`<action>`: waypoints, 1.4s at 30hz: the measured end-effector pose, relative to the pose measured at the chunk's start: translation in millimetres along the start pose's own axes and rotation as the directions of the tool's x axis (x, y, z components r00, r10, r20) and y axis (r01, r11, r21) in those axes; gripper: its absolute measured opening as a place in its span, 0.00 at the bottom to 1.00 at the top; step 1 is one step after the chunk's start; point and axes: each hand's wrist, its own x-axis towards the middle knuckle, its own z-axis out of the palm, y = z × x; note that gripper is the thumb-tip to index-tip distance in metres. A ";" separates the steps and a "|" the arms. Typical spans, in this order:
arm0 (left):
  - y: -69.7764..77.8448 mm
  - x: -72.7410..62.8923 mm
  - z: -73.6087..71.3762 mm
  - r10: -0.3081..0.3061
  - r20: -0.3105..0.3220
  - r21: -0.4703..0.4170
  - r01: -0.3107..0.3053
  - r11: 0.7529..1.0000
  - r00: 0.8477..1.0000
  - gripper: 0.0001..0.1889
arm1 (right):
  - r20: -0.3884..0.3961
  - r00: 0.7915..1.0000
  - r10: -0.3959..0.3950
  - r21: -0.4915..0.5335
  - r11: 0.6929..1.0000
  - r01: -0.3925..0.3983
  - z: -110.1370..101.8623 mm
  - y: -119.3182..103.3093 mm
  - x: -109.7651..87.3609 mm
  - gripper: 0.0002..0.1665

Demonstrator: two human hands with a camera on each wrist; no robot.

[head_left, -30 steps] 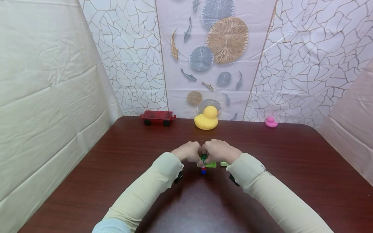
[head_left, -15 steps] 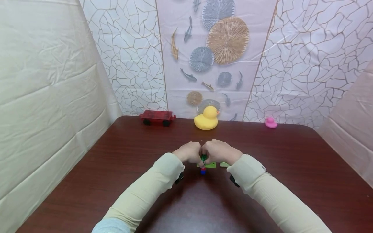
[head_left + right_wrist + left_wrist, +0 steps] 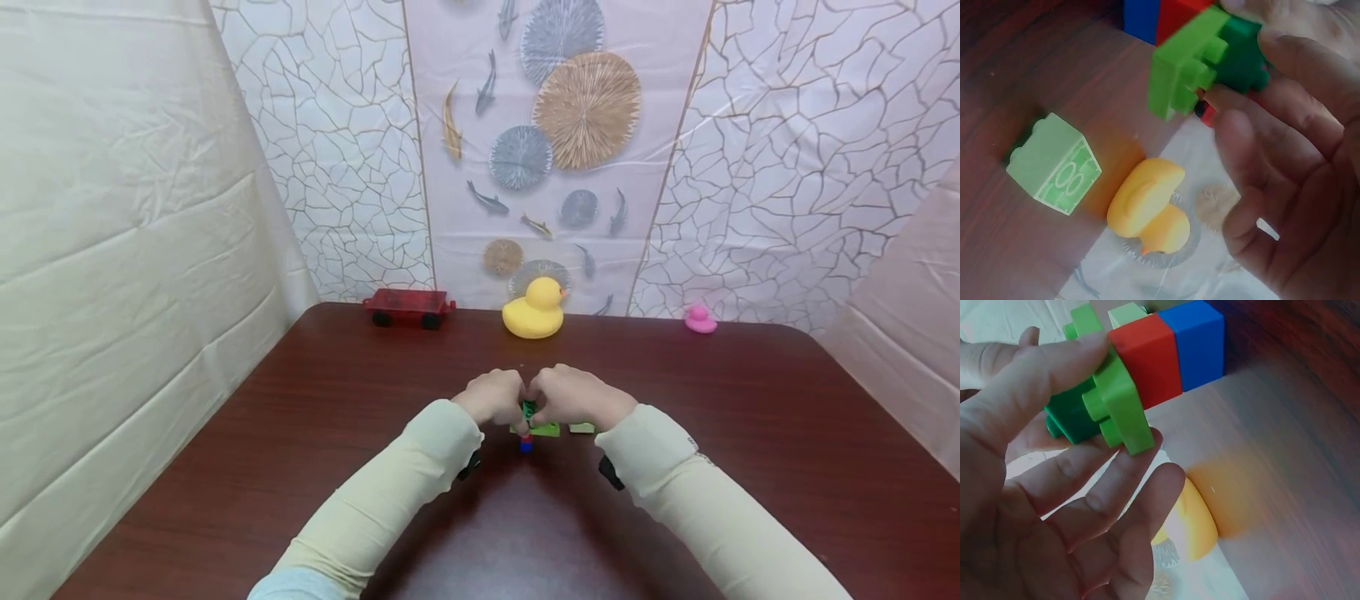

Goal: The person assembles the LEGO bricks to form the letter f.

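Observation:
Close together over the table's middle, my left hand (image 3: 493,397) and right hand (image 3: 579,395) hold a small stack of toy building blocks. At its base is a blue block (image 3: 1196,347), with a red block (image 3: 1150,359) joined to it. A long light green block (image 3: 1124,403) crosses above the red one, studs facing up. On top sits a dark green block (image 3: 1241,53), pinched between thumb and fingers of both hands. My fingers hide part of this block. Right of the stack lies a loose pale green block (image 3: 1050,156), touched by neither hand.
Along the back edge of the brown table (image 3: 360,392) stand a red toy wagon (image 3: 408,308) with black wheels, a yellow duck (image 3: 534,310) and a small pink duck (image 3: 701,320). Patterned cloth (image 3: 360,150) hangs behind them.
Both hands stay on the block stack with hardly any movement. The whole head view has shifted slightly, so everything appears a little lower.

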 end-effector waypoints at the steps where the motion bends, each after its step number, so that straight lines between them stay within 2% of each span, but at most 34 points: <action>1: 0.8 0.0 0.7 -0.004 -0.004 0.001 0.004 1.000 1.000 0.09 | 0.002 1.000 -0.003 0.005 1.000 0.003 -1.8 3.4 -0.8 0.07; 4: 3.4 -0.4 0.9 -0.017 -0.004 0.004 0.017 1.000 1.000 0.11 | -0.027 1.000 0.007 0.008 1.000 -0.007 -9.1 17.3 -4.0 0.11; 7: 4.9 -0.8 0.5 -0.022 -0.004 0.022 0.022 1.000 1.000 0.12 | -0.081 0.995 0.053 -0.006 0.999 -0.053 -15.1 34.1 -8.2 0.12; 13: 4.3 -1.9 1.5 -0.013 -0.017 0.041 0.014 0.999 1.000 0.11 | -0.114 0.979 0.169 -0.069 0.982 -0.177 -7.7 56.4 -13.0 0.09; 17: 4.5 -1.2 1.8 -0.013 -0.017 0.044 0.013 0.999 1.000 0.11 | -0.130 0.966 0.224 -0.106 0.965 -0.238 4.7 59.9 -10.0 0.10; 21: 5.2 0.2 1.7 -0.016 -0.014 0.052 0.017 0.999 1.000 0.11 | -0.138 0.951 0.278 -0.154 0.942 -0.298 14.2 56.9 -6.4 0.15; 27: 6.2 0.2 1.9 -0.014 -0.010 0.055 0.015 0.998 1.000 0.11 | -0.090 0.951 0.297 -0.165 0.937 -0.309 20.4 51.6 -7.7 0.12; 31: 6.0 -0.8 0.8 -0.018 -0.013 0.046 0.019 0.999 1.000 0.11 | -0.043 0.959 0.280 -0.102 0.954 -0.283 16.7 52.6 -12.6 0.12; 33: 5.2 -1.0 0.4 -0.021 -0.013 0.046 0.021 0.999 1.000 0.11 | 0.019 0.963 0.270 -0.013 0.963 -0.270 13.7 55.1 -15.2 0.15; 34: 5.4 -1.1 0.2 -0.020 -0.012 0.046 0.021 0.999 1.000 0.11 | 0.050 0.964 0.263 0.038 0.964 -0.265 11.8 56.7 -17.5 0.13; 38: 5.9 -1.4 0.1 -0.027 -0.011 0.044 0.027 0.999 1.000 0.10 | 0.169 0.960 0.222 0.208 0.944 -0.255 7.1 64.9 -25.8 0.06; 42: 7.0 -1.7 0.0 -0.033 -0.010 0.037 0.033 0.999 0.999 0.11 | 0.186 0.961 0.207 0.257 0.933 -0.250 5.9 72.7 -32.5 0.11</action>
